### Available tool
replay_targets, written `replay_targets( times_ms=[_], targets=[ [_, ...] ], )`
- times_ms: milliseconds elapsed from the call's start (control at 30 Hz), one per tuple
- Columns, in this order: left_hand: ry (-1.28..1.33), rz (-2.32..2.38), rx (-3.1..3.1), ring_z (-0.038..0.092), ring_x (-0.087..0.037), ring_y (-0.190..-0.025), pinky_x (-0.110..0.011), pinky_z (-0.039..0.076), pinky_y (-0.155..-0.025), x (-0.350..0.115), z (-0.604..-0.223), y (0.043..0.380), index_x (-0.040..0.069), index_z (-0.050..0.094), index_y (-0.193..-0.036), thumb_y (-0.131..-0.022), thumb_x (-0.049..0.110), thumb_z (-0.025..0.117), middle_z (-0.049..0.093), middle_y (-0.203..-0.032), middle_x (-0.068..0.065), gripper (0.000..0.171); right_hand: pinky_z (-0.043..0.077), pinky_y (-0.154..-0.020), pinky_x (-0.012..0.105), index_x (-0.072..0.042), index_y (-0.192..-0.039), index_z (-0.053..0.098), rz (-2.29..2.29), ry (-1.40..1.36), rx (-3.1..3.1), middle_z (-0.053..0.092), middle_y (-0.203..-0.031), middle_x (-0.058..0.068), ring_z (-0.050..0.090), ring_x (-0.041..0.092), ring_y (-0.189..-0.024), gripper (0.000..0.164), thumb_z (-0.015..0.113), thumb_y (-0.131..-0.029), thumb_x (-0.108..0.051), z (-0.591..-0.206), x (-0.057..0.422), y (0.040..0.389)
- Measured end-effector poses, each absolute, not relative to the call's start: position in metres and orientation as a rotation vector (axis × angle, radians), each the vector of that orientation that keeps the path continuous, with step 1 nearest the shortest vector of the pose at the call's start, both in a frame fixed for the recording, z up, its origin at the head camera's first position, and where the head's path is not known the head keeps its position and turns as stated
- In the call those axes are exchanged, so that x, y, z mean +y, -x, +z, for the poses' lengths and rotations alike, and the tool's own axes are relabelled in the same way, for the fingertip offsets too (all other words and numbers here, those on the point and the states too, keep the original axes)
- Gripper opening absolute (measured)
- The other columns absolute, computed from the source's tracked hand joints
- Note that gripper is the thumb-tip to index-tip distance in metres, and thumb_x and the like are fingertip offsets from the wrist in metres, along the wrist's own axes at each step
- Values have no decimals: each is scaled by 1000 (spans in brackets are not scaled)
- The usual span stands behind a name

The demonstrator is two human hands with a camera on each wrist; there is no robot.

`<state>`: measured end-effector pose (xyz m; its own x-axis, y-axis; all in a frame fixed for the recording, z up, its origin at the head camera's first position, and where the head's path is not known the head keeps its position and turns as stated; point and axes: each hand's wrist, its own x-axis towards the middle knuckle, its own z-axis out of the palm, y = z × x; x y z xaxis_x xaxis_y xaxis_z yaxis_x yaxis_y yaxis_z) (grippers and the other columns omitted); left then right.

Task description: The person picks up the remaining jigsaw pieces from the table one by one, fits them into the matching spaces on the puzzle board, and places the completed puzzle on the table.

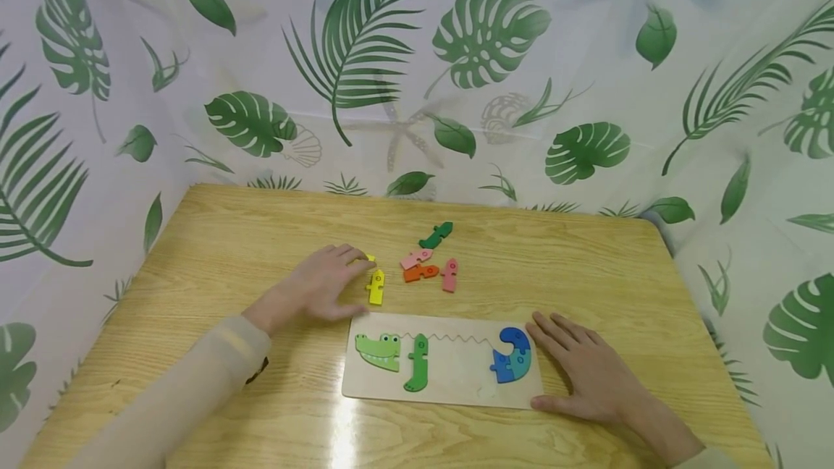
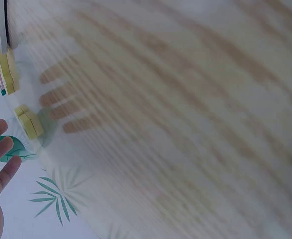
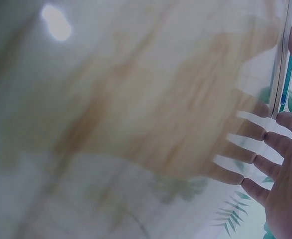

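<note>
My left hand [image 1: 328, 284] hovers by two yellow puzzle pieces, its fingers spread over the farther yellow piece [image 1: 370, 258], which they partly hide. The nearer yellow piece [image 1: 376, 289] lies just right of that hand. In the left wrist view, the fingers stand apart from a yellow piece [image 2: 30, 123]. A wooden puzzle board [image 1: 456, 382] carries a light green crocodile head [image 1: 380, 354], a green leg piece [image 1: 420, 366] and joined blue tail pieces [image 1: 519, 362]. My right hand [image 1: 589, 375], fingers extended, touches the board's right edge with fingertips and thumb.
Beyond the board lie a dark green piece [image 1: 435, 236], a light pink piece [image 1: 415, 259], an orange piece [image 1: 420, 273] and a darker pink piece [image 1: 449, 275]. A leaf-printed curtain [image 1: 404, 158] borders the wooden table [image 1: 260, 223] at the back and sides.
</note>
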<state>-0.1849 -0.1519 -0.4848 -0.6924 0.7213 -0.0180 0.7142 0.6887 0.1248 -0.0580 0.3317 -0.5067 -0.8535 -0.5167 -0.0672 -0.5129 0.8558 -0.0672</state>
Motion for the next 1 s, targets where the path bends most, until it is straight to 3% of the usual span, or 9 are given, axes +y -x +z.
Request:
replay_targets(
  times_ms=[567, 1000],
  targets=[
    [-1150, 101, 2856, 54, -38, -142, -56, 43, -122, -158, -493, 204, 10, 52, -155, -98, 61, 61, 60, -149, -16, 77, 43, -117, 64, -19, -166, 36, -36, 816, 2934, 37, -173, 8, 37, 39, -156, 111, 59, -82, -89, -508, 333, 59],
    [-1179, 50, 2840, 56, -33, -136, -54, 49, -115, -155, -501, 213, 19, 50, -157, -98, 66, 58, 60, -144, -13, 76, 43, -117, 65, -20, -166, 36, -37, 821, 2938, 36, -173, 8, 37, 39, -156, 111, 59, -82, -89, -510, 334, 59]
  ],
)
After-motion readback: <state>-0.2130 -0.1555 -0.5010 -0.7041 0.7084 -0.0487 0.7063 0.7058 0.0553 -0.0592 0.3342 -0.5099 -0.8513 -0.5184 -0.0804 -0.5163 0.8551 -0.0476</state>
